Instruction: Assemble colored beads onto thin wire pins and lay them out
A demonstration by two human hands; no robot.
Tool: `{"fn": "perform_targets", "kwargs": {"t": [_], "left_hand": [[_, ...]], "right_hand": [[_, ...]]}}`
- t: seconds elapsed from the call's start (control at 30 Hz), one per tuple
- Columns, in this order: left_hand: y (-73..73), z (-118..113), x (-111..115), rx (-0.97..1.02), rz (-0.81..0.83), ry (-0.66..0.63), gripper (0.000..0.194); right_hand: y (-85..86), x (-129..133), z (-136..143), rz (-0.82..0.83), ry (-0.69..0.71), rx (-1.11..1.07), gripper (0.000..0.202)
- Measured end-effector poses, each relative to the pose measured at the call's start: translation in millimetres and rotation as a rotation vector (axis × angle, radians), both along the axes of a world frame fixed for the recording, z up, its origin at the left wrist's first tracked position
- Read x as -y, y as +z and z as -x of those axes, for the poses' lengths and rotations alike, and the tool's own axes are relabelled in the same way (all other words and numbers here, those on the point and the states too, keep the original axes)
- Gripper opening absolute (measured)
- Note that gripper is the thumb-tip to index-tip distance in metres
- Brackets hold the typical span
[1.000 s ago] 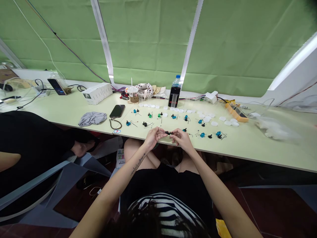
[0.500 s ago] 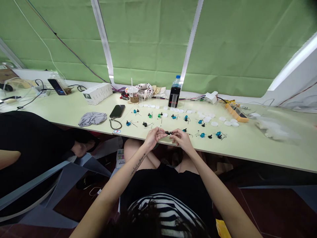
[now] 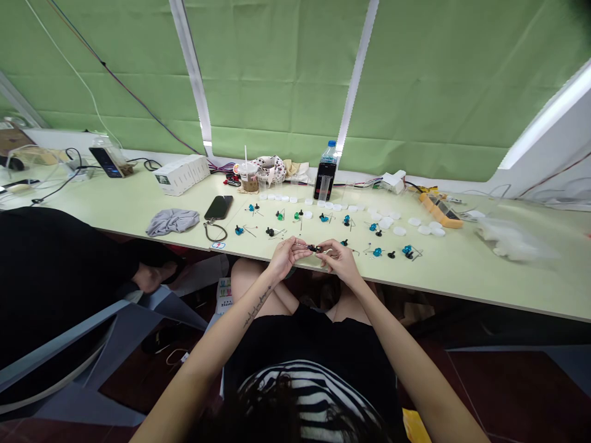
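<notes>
A small black part (image 3: pixel 314 248) is held between my two hands over the table's front edge. My left hand (image 3: pixel 287 255) pinches a thin metal piece that reaches the part's left side. The fingers of my right hand (image 3: pixel 337 255) close on the part's right end. Beyond my hands lie several small blue and black pieces with thin bent wires, among them a blue piece (image 3: pixel 377 252) and a black piece (image 3: pixel 270 232). A green piece (image 3: pixel 297 216) sits farther back. The exact shape of the held part is too small to tell.
White round caps (image 3: pixel 399 231) lie behind the pieces. A bottle (image 3: pixel 331 147) and a propped phone (image 3: pixel 325 178) stand at the back. Left are a dark phone (image 3: pixel 218 207), a grey cloth (image 3: pixel 172 222), a cup (image 3: pixel 250 178) and a seated person (image 3: pixel 60 264).
The fingers of my right hand have shifted very slightly around the black part. The person at the left has moved an arm out of sight.
</notes>
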State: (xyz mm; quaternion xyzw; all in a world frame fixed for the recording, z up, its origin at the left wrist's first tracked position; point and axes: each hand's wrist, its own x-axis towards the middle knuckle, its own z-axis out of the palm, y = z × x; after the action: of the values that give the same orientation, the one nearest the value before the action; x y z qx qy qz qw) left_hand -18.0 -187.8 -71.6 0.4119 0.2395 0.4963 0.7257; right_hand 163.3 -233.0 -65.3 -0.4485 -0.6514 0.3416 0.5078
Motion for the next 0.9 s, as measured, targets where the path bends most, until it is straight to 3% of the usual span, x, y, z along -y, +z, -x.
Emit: {"fn": "perform_targets", "kwargs": {"t": [0.9], "left_hand": [[-0.6,-0.3,0.5,-0.043,-0.052,-0.016,0.033]], "right_hand": [[-2.2,-1.3,-1.3,0.034,-0.001,0.006,0.034]]}}
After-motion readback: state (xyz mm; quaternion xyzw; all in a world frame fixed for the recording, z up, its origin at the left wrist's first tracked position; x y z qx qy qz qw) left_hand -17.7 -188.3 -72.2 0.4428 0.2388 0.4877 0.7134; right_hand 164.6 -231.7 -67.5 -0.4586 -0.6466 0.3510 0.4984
